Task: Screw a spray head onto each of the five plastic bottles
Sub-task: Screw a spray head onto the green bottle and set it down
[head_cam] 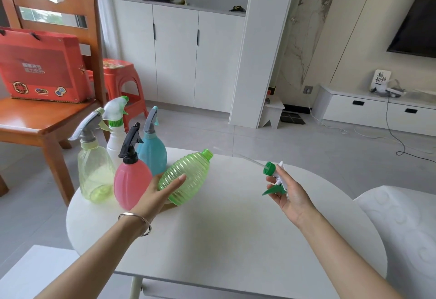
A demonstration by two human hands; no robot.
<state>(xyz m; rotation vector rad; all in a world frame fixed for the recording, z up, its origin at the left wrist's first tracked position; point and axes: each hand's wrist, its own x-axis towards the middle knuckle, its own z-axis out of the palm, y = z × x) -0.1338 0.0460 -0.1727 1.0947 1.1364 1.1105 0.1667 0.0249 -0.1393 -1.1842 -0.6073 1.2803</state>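
Left hand (162, 190) is wide open, fingers straight and laid flat on the side of the green ribbed bottle (188, 173); the thumb is hidden behind it. That bottle lies tilted on the white table (236, 239) at about 11 o'clock from the table's middle, its uncapped neck pointing up toward 1 o'clock and its base low by the tabletop. It is see-through. Right hand (290, 194), at 2 o'clock, has its fingers curled round a green-and-white spray head (273, 176), held off the table, collar facing 10 o'clock, with the thin dip tube (250, 160) sticking out the same way. It is well apart from the green bottle's neck. At 10 o'clock four bottles stand upright in a tight cluster near the table edge, each with a head on: pink bottle (132, 180), blue bottle (152, 152), white bottle (115, 143) and clear yellow-green bottle (94, 171). Contents of the opaque three: cannot tell. Open tabletop runs between the hands and down to 6 o'clock. A wooden chair (47, 119) with a red box (40, 69) sits beyond the edge at 10 o'clock.
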